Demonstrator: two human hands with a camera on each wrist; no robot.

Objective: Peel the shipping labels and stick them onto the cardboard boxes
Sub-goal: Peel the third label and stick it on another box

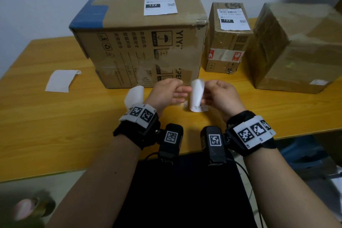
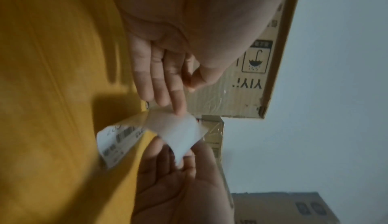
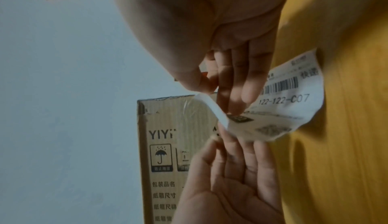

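A curled white shipping label (image 1: 197, 96) hangs between my two hands just above the yellow table (image 1: 55, 126). My right hand (image 1: 212, 94) pinches it between thumb and fingers (image 3: 231, 104); the barcode face (image 3: 289, 101) bends toward the table. My left hand (image 1: 177, 89) reaches in with fairly straight fingers (image 2: 178, 109) whose tips touch the white sheet (image 2: 178, 133), thumb held apart. Behind stand a large box (image 1: 140, 48) and a small box (image 1: 225, 42), each with a label on top (image 1: 160, 3) (image 1: 235, 19). A third box (image 1: 296, 48) at the right has a bare top.
A flat white backing sheet (image 1: 61, 80) lies on the table at the left, and a curled one (image 1: 134, 96) sits by my left wrist. The boxes line the back against the wall. A dark chair or lap fills the space below the table's front edge.
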